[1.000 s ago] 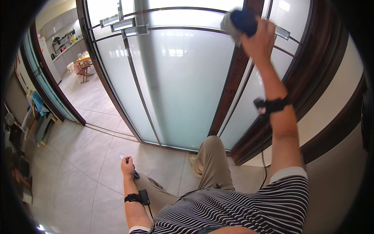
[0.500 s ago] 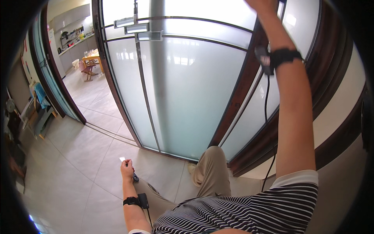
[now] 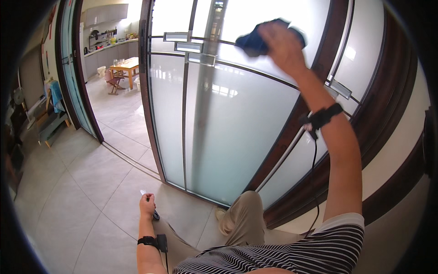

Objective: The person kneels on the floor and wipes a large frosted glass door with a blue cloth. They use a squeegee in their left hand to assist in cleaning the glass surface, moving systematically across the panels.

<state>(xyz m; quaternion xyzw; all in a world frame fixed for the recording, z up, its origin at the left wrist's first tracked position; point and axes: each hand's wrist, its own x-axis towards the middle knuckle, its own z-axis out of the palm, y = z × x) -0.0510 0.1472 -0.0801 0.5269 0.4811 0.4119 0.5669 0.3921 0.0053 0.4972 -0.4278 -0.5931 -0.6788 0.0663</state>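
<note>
My right hand is raised high on the frosted glass sliding door. Under its fingers is a bunched dark blue cloth, lying over the upper pane. Motion blurs the hand and cloth a little. Down by my left thigh, my left hand is closed around a small hand tool. A pale, flat tip pokes out above the fingers and a dark handle end below; its exact kind is too small to make out. Both wrists wear black straps with cables.
Dark wooden frames border the door, with a floor track at its left. Through the opening stand a wooden table and a stool. A grey bench and a fan are at far left.
My right hand has come down and leftward into view, showing the blue cloth on the glass. The view has shifted, while my left hand keeps its hold by my thigh.
</note>
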